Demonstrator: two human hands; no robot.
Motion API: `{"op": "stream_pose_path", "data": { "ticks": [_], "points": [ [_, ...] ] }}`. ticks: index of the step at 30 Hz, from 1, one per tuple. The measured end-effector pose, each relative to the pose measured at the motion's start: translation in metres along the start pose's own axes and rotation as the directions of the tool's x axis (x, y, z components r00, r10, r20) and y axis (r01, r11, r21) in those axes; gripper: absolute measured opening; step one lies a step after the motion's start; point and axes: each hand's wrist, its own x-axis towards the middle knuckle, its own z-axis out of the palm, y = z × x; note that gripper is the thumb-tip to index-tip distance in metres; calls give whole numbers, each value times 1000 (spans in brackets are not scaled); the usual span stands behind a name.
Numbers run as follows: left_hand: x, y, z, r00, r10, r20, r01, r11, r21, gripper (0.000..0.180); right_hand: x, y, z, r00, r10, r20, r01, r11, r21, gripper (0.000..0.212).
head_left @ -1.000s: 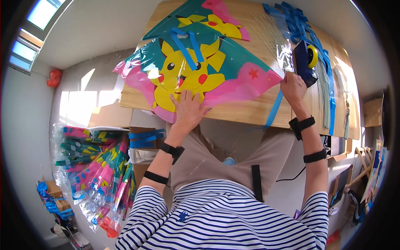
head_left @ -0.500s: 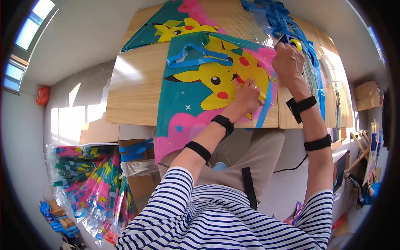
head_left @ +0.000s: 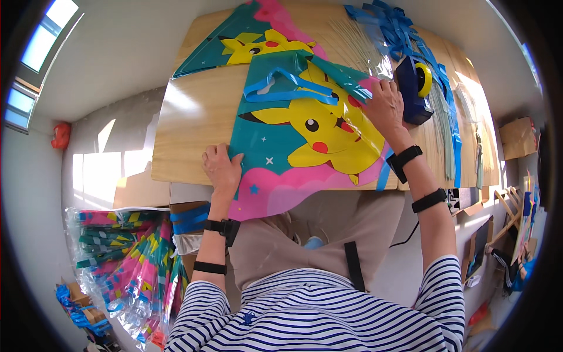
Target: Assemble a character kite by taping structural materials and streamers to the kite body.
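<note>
The left hand [head_left: 223, 169] has been moved to the left edge of the bright kite sheet [head_left: 319, 144] on the table [head_left: 190, 126] and the right hand [head_left: 386, 108] to its right, so both sides are reached, fingers bent, but whether they pinch cannot be told.

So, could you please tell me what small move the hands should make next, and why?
I would probably slide the pink, teal and yellow printed plastic sheet a little farther onto the light wooden table: its pink lower edge hangs past the table's front edge, while the left hand is at its left edge and the right hand at its upper right.
</note>
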Motion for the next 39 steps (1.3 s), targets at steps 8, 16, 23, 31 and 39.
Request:
{"op": "stream_pose_path", "data": {
  "ticks": [8, 16, 23, 31, 39],
  "points": [
    [16, -12, 15, 991, -127, 38, 132, 965, -225, 23, 40, 10, 77, 996, 51, 74, -53, 998, 36, 43],
    [36, 8, 11, 981, -187, 50, 193, 920, -340, 16, 54, 19, 72, 996, 87, -24, -89, 995, -48, 14],
    [88, 40, 37, 990, -135, 30, 137, 932, -336, 24, 83, 39, 47, 981, 125, -150, -150, 974, -167, 19],
    [71, 67, 24, 975, 223, -20, -224, 972, -67, 48, 70, -6, 70, 996, 13, -91, 7, 978, 210, 16],
    [17, 57, 16, 902, 342, 263, -343, 938, -44, 69, 98, -66, 93, 995, -98, 8, 90, 936, 340, 19]
  ]
}}
